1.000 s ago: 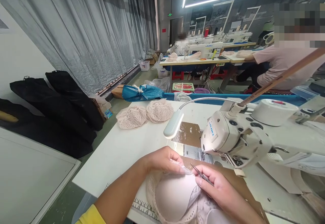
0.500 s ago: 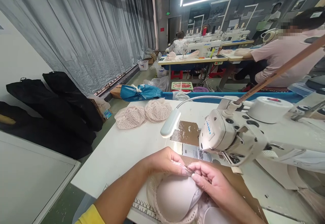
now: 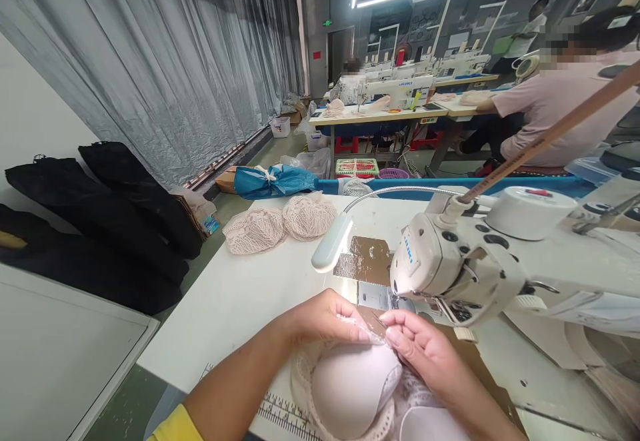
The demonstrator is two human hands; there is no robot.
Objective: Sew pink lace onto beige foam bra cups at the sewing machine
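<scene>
A pale pink padded bra with lace trim (image 3: 350,388) lies in front of me at the table's near edge, one smooth cup turned up. My left hand (image 3: 333,321) is closed on its upper lace edge, thumb on top. Close to its right, my right hand (image 3: 420,344) is closed around a small metal tool, seemingly thread snips (image 3: 379,320); only the thin tips show, beside the lace edge, and the rest is hidden by the fingers. Just beyond the hands stands a white sewing machine (image 3: 425,254).
Two lace-covered cup pieces (image 3: 255,230) rest at the table's far left. A lamp head (image 3: 332,244) on a bendable neck hangs beside the machine. A printed ruler (image 3: 285,418) runs along the near edge. A co-worker in a pink shirt (image 3: 580,108) sits at the back right.
The metal tool has drawn back from the lace edge, and its tips now point up and left. My right hand has shifted slightly right. My left hand keeps its hold.
</scene>
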